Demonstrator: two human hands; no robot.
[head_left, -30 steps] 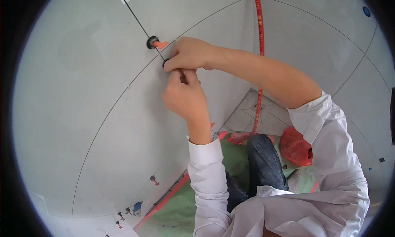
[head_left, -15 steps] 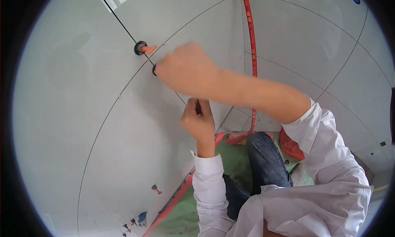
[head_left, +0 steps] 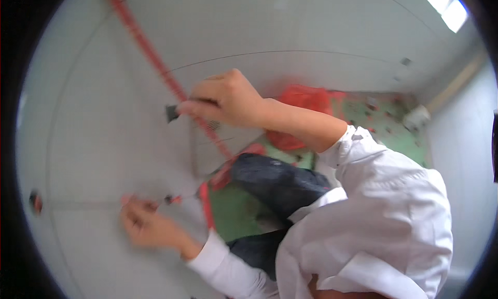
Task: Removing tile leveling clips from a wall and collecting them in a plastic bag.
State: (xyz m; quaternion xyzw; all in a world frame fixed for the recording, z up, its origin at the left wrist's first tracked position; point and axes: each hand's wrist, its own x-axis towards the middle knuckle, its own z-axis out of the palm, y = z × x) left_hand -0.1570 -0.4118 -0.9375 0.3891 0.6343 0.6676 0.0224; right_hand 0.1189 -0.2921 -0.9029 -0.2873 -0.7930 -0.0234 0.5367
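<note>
My right hand point(head_left: 228, 99) is raised in front of the tiled wall, fingers closed on a small tile leveler whose dark, squarish end point(head_left: 171, 113) sticks out past the fingertips. At lower left, my left hand point(head_left: 148, 223) is at a horizontal joint between large pale grey tiles point(head_left: 98, 159). Its fingers are bent together and smeared by motion; what they pinch, if anything, I cannot make out. Just right of those fingers, a black and red tile leveler point(head_left: 171, 199) sits on the joint. Another dark leveler with an orange part point(head_left: 35, 202) is at the far left of it.
A red printed strip point(head_left: 150, 52) runs slantwise down the wall. Below, a green floor covering point(head_left: 233, 208) has red edging. A red bag point(head_left: 303, 99) lies behind my right forearm, near scattered small bits and a whitish object point(head_left: 416, 117). My bent knee point(head_left: 275, 177) is close to the wall.
The view has swung to the right and blurred. My right hand has left the joint, and a dark leveler end now shows in its fingers. My hands have moved apart.
</note>
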